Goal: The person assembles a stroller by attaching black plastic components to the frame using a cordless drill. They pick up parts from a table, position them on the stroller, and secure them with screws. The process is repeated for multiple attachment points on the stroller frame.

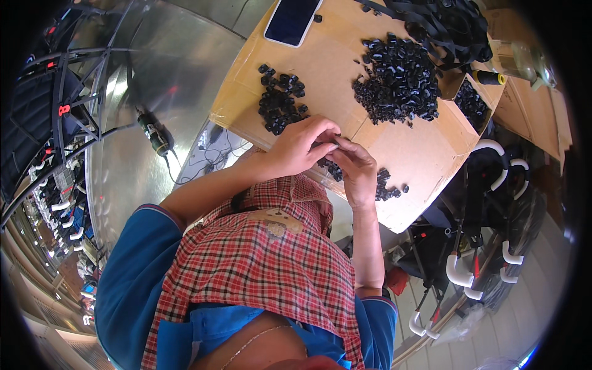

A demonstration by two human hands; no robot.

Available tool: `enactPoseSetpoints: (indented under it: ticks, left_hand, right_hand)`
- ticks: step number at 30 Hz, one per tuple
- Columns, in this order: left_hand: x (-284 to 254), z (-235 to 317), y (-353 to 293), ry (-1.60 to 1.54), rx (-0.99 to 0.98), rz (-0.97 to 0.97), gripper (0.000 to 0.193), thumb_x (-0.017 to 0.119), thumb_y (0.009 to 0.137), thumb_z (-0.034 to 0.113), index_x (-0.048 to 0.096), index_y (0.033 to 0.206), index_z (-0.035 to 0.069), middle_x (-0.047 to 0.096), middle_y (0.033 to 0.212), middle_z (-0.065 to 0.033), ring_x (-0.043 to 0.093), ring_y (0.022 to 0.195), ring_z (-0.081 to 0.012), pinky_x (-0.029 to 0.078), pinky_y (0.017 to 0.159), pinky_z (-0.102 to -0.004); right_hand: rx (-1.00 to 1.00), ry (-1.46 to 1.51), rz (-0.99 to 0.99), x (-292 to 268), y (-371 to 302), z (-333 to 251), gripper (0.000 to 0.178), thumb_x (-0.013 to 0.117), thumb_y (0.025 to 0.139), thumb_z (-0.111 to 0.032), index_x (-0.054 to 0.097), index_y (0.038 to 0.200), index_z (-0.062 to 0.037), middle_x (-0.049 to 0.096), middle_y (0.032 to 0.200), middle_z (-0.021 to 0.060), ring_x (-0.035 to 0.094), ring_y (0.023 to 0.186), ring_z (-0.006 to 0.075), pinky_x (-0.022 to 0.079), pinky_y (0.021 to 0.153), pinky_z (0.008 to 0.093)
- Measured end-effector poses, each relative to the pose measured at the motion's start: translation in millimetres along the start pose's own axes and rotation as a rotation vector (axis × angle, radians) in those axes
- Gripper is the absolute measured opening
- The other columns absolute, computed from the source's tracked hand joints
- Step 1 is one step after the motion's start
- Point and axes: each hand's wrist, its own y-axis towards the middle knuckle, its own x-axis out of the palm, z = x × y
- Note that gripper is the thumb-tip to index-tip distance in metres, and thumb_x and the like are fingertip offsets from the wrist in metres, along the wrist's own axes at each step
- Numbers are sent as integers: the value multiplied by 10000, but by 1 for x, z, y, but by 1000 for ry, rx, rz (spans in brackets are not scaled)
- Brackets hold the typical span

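My left hand (298,148) and my right hand (359,168) meet above the near edge of a cardboard-covered table (333,74). Their fingertips pinch a small black plastic piece (337,140) between them, mostly covered by the fingers. To the left of my left hand lies a loose group of small black plastic pieces (279,105). Another small group (387,186) sits beside my right wrist, and more black pieces (332,168) show just below my hands. Farther off is a large heap of similar pieces (401,77).
A phone (292,21) lies at the table's far edge. Black straps (447,24), a thread spool (488,78) and a cardboard box of black pieces (472,102) are at the right. A corded black tool (152,132) rests on the metal surface. White-handled frames (459,271) stand at right.
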Motion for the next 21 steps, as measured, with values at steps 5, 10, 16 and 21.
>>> enactPoseSetpoints:
  ticks: [5,10,16,21]
  left_hand:
    - [-16,-21,2,267,79,142,138,695,784,53,606,890,64,617,809,-72,636,706,-256,510,616,-345]
    - [-40,-31,19,590,119,151,177,722,794,157,631,930,89,599,840,-70,624,741,-270,514,625,-363]
    - [3,-40,67,645,190,122,202,704,826,166,643,993,72,615,847,-69,633,729,-242,540,643,-351]
    - [36,-61,109,684,161,127,146,666,779,70,626,913,28,638,843,-114,656,742,-270,551,620,-378]
  right_hand:
    - [-203,-476,84,-3,13,-2,265,608,869,72,626,1133,68,659,1047,131,652,935,176,554,815,283]
    - [-596,-1127,338,-43,42,-22,272,604,825,74,650,1089,29,657,1003,147,676,852,204,579,727,307]
    - [-841,-1422,544,-72,81,-37,190,645,793,22,667,978,-16,635,976,139,625,912,338,528,768,390]
    - [-847,-1376,543,-79,88,-47,121,675,795,2,692,911,-29,646,843,99,638,706,247,530,651,338]
